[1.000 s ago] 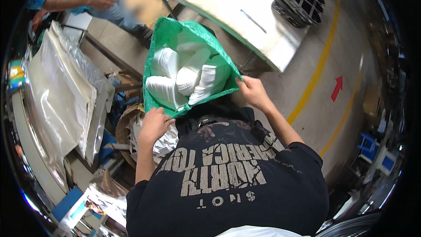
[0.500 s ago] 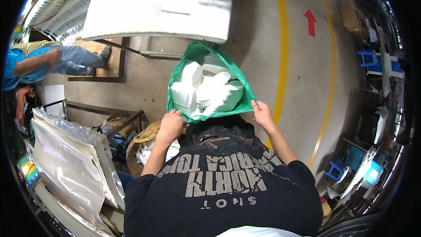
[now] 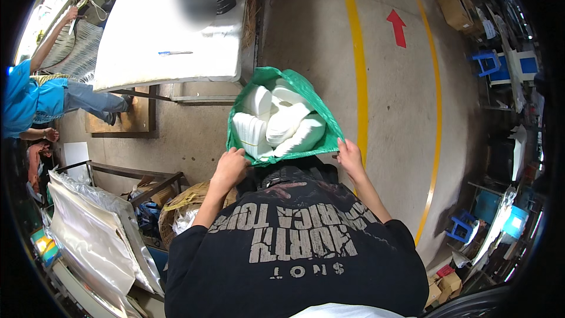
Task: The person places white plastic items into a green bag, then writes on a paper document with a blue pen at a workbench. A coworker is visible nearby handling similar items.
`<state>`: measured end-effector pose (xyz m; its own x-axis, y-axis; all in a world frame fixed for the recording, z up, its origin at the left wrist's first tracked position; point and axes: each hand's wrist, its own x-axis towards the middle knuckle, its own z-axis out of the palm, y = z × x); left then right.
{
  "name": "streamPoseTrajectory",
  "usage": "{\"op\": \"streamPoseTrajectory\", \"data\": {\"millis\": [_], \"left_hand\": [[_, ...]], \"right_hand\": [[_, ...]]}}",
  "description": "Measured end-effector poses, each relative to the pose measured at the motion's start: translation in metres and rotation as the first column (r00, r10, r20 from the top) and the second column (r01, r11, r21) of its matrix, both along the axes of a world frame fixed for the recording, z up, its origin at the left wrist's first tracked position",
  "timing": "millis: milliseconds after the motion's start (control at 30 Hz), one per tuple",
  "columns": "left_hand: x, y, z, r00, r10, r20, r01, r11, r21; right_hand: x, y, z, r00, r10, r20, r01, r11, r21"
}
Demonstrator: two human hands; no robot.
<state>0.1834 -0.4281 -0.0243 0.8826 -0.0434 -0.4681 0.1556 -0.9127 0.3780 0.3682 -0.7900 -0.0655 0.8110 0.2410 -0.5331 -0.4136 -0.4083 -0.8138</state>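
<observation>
A green woven sack (image 3: 321,101) hangs in front of me with its mouth spread wide. Inside it lie several bundles of flat white rounded pieces (image 3: 286,122), some of them banded together; what they are I cannot tell. My left hand (image 3: 231,166) is closed on the sack's near rim at the left corner. At the right corner my right hand (image 3: 348,156) pinches the rim between thumb and fingers. The near edge is drawn taut between both hands, close to my black shirt.
A white-topped table (image 3: 138,35) stands ahead left, with a pen and dark stacked items on it. Farther left a person in blue (image 3: 50,97) works. Plastic-wrapped sheets (image 3: 94,218) and a wicker basket (image 3: 170,218) are near my left. Yellow floor lines (image 3: 360,70) run along the right.
The table has shifted left and the floor lines slightly left in my view. Both hands keep their hold on the sack. The person in blue has raised an arm.
</observation>
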Motion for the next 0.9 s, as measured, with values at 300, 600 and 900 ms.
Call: {"op": "streamPoseTrajectory", "data": {"millis": [300, 600, 900], "left_hand": [[0.039, -0.012, -0.116, 0.926, 0.351, -0.139, -0.362, 0.93, -0.068], [0.056, -0.012, -0.139, 0.855, 0.512, -0.086, -0.517, 0.855, -0.049], [0.03, -0.022, -0.113, 0.847, 0.528, 0.061, -0.514, 0.843, -0.16]], "right_hand": [[0.113, 0.075, -0.114, 0.952, 0.236, 0.196, -0.215, 0.969, -0.124], [0.145, 0.125, -0.114, 0.891, 0.425, 0.159, -0.38, 0.89, -0.251], [0.035, 0.155, -0.095, 0.491, 0.773, 0.401, -0.797, 0.585, -0.152]]}}
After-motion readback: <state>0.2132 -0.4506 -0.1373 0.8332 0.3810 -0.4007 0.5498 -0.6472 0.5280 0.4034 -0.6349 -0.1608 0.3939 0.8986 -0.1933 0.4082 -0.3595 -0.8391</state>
